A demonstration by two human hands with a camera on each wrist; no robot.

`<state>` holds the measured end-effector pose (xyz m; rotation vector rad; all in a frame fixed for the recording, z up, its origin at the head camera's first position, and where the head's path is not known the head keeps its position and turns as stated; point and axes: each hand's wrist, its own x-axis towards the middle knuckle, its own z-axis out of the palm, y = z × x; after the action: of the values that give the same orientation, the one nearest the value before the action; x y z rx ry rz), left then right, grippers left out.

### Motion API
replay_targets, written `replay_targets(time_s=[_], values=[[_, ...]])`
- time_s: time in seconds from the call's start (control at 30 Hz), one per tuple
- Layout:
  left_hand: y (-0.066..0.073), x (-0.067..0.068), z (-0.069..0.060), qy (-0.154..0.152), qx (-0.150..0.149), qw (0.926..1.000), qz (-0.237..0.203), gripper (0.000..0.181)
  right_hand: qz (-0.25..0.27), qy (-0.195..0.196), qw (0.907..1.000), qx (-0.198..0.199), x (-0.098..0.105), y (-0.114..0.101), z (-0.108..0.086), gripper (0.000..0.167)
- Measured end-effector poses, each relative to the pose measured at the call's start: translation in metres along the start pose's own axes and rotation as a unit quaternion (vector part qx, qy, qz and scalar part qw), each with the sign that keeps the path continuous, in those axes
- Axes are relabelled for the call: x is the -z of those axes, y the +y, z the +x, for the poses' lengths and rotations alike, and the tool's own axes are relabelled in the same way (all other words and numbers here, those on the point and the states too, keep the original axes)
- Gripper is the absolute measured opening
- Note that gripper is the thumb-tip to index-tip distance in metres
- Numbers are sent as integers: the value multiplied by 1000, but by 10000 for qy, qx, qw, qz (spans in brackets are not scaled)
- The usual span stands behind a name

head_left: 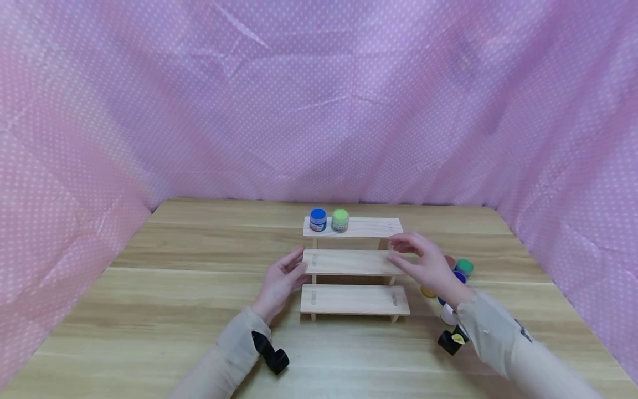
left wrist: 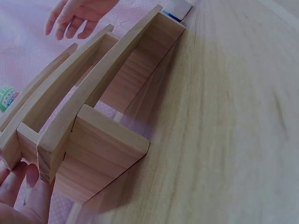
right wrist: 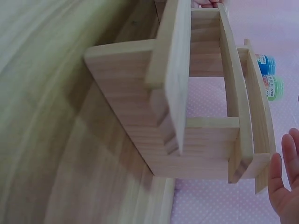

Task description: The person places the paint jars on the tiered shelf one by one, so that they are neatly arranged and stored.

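Observation:
A three-tier wooden stand [head_left: 355, 300] stands on the table; a blue-lidded jar [head_left: 318, 220] and a light green jar [head_left: 340, 220] sit at the left of its top tier. My left hand [head_left: 280, 282] touches the left end of the middle tier; in the left wrist view its fingers [left wrist: 41, 196] lie at the board's end. My right hand [head_left: 423, 261] hovers by the stand's right end, thumb near the middle tier and fingers near the top one. Seen from the right wrist, that hand [right wrist: 287, 182] has its fingers extended and holds nothing.
Right of the stand, partly behind my right hand and wrist, are several jars, among them a green-lidded one [head_left: 464, 267], a yellow one [head_left: 427, 291] and a white one [head_left: 448, 315]. A pink dotted cloth [head_left: 319, 111] hangs around the wooden table [head_left: 199, 310].

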<state>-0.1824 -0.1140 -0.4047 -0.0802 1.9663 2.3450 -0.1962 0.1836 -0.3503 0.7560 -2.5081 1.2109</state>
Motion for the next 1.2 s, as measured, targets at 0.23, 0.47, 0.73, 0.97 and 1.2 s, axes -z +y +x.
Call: replay_targets(time_s=[0.23, 0.47, 0.73, 0.97, 1.2], values=[[-6, -1, -6, -20, -45, 10000, 68, 49, 6, 19, 10000, 84, 3, 6, -16, 34], [-11, -8, -11, 112, -60, 9999, 95, 49, 2, 1, 9999, 119, 10, 12, -28, 35], [-14, -13, -18, 123, -148, 9997, 116, 50, -25, 9, 9999, 142, 17, 23, -39, 35], [-17, -12, -19, 136, -118, 9998, 91, 50, -184, 56, 9998, 36, 25, 35, -50, 36], [-18, -13, -18, 124, -142, 9998, 83, 50, -376, 222, 9988, 224, 38, 47, -58, 35]])
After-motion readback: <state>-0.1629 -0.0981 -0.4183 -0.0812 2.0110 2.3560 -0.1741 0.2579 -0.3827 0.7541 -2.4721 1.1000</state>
